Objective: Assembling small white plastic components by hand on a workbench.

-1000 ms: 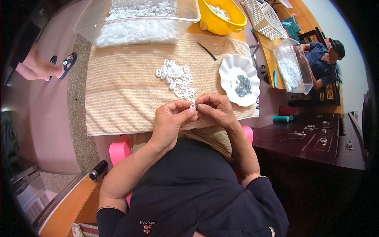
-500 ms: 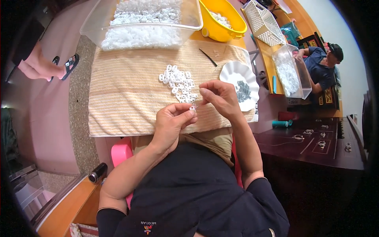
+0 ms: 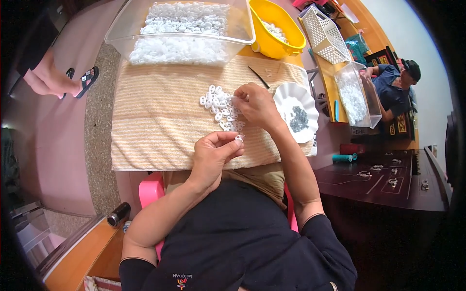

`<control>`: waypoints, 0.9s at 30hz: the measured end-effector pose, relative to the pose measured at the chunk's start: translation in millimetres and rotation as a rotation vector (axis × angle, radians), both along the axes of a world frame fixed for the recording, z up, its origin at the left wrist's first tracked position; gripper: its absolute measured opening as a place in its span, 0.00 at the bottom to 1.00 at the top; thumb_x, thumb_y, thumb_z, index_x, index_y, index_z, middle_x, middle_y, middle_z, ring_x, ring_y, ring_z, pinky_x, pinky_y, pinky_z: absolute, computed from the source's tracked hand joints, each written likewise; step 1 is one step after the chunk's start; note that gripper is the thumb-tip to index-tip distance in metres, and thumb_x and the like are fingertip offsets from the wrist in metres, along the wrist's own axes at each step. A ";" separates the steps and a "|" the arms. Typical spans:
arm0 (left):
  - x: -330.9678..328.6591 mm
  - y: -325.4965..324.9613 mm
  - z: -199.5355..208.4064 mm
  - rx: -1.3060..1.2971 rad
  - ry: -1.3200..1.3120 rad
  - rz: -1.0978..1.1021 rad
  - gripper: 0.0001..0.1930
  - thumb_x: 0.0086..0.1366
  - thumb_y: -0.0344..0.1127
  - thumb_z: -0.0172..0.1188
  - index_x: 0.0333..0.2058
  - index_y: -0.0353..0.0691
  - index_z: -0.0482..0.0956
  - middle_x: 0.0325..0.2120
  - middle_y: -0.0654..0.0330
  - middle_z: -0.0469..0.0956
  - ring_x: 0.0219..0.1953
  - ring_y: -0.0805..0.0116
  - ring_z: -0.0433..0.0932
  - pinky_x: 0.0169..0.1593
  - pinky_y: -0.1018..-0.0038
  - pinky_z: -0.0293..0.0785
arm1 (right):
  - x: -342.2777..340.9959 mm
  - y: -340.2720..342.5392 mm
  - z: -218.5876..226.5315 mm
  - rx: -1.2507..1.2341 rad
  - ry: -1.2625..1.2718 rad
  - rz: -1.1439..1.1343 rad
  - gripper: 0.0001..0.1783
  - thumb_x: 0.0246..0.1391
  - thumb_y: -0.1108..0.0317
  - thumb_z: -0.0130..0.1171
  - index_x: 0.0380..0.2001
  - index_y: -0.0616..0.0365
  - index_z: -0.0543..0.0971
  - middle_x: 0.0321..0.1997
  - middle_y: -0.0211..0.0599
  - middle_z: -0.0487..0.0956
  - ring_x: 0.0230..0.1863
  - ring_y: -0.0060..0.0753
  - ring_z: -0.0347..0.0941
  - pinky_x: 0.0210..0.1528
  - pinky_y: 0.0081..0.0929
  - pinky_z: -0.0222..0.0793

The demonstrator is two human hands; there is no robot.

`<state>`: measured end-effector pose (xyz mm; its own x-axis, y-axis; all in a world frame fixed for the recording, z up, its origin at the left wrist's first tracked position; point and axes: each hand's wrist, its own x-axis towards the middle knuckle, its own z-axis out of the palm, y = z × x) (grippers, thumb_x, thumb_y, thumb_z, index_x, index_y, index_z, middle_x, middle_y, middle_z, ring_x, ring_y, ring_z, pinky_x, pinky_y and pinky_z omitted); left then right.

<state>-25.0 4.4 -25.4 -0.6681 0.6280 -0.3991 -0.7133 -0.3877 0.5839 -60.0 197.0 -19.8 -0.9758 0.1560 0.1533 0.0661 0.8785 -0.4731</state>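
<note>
Between thumb and forefinger my left hand (image 3: 213, 154) pinches a small white plastic piece (image 3: 239, 138) with a hole in it, close to the towel's front edge. My right hand (image 3: 258, 107) reaches over the right side of a pile of small white oval plastic pieces (image 3: 213, 99). Its fingers are drawn together, and whatever they grip is too small or hidden to name. Under the pile lies a striped beige towel (image 3: 155, 121). Right of my right hand sits a white scalloped plate (image 3: 282, 97) with a heap of small dark grey parts (image 3: 299, 119).
A clear tub of white pieces (image 3: 179, 53) and a yellow basin (image 3: 272, 43) stand at the back. A thin black stick (image 3: 258, 77) lies on the towel. At right, another person (image 3: 395, 85) sits by a second clear tub (image 3: 373, 104). A dark table (image 3: 359, 186) stands nearby.
My right hand has moved away from my left hand, leftward and farther back over the pile. My left hand keeps holding the white piece. The whole view has shifted slightly.
</note>
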 end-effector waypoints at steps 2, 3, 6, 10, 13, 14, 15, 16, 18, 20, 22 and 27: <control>-0.4 0.1 0.2 0.005 -0.008 0.004 0.07 0.60 0.22 0.60 0.38 0.32 0.76 0.32 0.57 0.79 0.34 0.71 0.80 0.41 0.77 0.80 | 1.1 -0.5 1.0 -0.021 0.006 0.009 0.09 0.49 0.67 0.63 0.31 0.63 0.79 0.32 0.46 0.80 0.33 0.43 0.77 0.37 0.33 0.71; -0.6 0.0 0.1 0.003 -0.009 0.004 0.07 0.60 0.22 0.60 0.38 0.32 0.76 0.32 0.57 0.79 0.34 0.71 0.80 0.41 0.77 0.80 | 3.6 -0.9 2.2 -0.073 -0.006 0.001 0.09 0.49 0.68 0.63 0.31 0.64 0.79 0.30 0.46 0.80 0.31 0.41 0.77 0.35 0.33 0.71; -0.7 0.4 -0.6 0.000 -0.007 0.006 0.07 0.60 0.22 0.60 0.38 0.32 0.77 0.32 0.57 0.79 0.34 0.71 0.80 0.41 0.76 0.80 | 12.2 -0.8 3.8 -0.132 -0.010 -0.015 0.09 0.50 0.69 0.62 0.32 0.64 0.79 0.27 0.44 0.79 0.28 0.36 0.77 0.32 0.30 0.71; 0.4 -0.3 -1.8 -0.002 -0.003 0.014 0.07 0.60 0.22 0.60 0.39 0.32 0.76 0.32 0.56 0.79 0.34 0.71 0.80 0.41 0.76 0.80 | 24.2 -3.9 8.3 -0.280 0.047 -0.043 0.08 0.52 0.74 0.60 0.36 0.65 0.79 0.25 0.37 0.78 0.28 0.24 0.76 0.32 0.23 0.71; 0.6 1.4 -1.0 -0.002 0.000 0.008 0.08 0.60 0.22 0.60 0.39 0.31 0.76 0.31 0.56 0.79 0.33 0.70 0.80 0.41 0.76 0.80 | 35.3 8.8 -11.6 -0.612 0.084 -0.024 0.11 0.53 0.79 0.58 0.41 0.68 0.78 0.26 0.32 0.78 0.30 0.19 0.75 0.33 0.17 0.72; 0.3 1.1 -0.8 -0.004 0.000 0.011 0.08 0.60 0.22 0.60 0.39 0.31 0.76 0.31 0.56 0.79 0.33 0.70 0.80 0.40 0.76 0.80 | 37.6 10.0 -13.3 -0.614 0.084 -0.024 0.11 0.53 0.79 0.58 0.41 0.68 0.78 0.26 0.32 0.78 0.30 0.19 0.75 0.33 0.17 0.72; 0.1 0.9 -0.8 -0.005 0.000 0.011 0.08 0.60 0.22 0.60 0.39 0.31 0.76 0.31 0.56 0.79 0.33 0.70 0.80 0.40 0.76 0.80 | 40.4 10.8 -14.4 -0.689 0.080 -0.032 0.13 0.51 0.79 0.59 0.42 0.67 0.79 0.27 0.29 0.78 0.30 0.17 0.73 0.33 0.16 0.70; -0.1 0.9 -0.8 -0.007 -0.001 0.013 0.08 0.60 0.22 0.60 0.39 0.31 0.76 0.31 0.56 0.79 0.33 0.70 0.80 0.40 0.76 0.80 | 43.2 11.2 -14.7 -0.764 0.076 -0.040 0.15 0.49 0.79 0.61 0.43 0.65 0.80 0.28 0.26 0.78 0.30 0.14 0.71 0.33 0.15 0.68; -0.1 0.4 -1.3 -0.010 -0.004 0.014 0.08 0.60 0.22 0.60 0.39 0.31 0.75 0.31 0.56 0.79 0.33 0.70 0.80 0.40 0.76 0.80 | 48.5 9.5 -7.8 -0.784 0.044 -0.045 0.15 0.51 0.80 0.59 0.45 0.68 0.78 0.29 0.29 0.78 0.31 0.18 0.74 0.34 0.16 0.71; 0.0 0.4 -1.8 -0.019 0.003 0.016 0.08 0.60 0.22 0.60 0.39 0.31 0.76 0.32 0.56 0.79 0.33 0.70 0.80 0.40 0.77 0.80 | 52.8 8.0 -5.6 -0.802 0.012 -0.052 0.16 0.53 0.80 0.58 0.46 0.70 0.76 0.30 0.32 0.78 0.32 0.21 0.77 0.35 0.16 0.73; 0.4 0.6 -1.6 -0.020 0.001 0.012 0.08 0.60 0.22 0.60 0.39 0.31 0.76 0.32 0.56 0.80 0.33 0.70 0.80 0.40 0.77 0.80 | 56.2 7.4 -6.0 -0.928 0.011 -0.072 0.16 0.53 0.80 0.59 0.46 0.69 0.77 0.31 0.32 0.79 0.32 0.21 0.77 0.36 0.17 0.74; 0.4 1.1 -2.6 -0.014 -0.004 0.016 0.08 0.59 0.22 0.60 0.38 0.31 0.76 0.31 0.56 0.80 0.33 0.70 0.80 0.40 0.77 0.80 | 61.6 5.5 -5.3 -0.976 -0.034 -0.106 0.16 0.53 0.79 0.60 0.46 0.69 0.77 0.32 0.34 0.79 0.32 0.22 0.77 0.36 0.18 0.74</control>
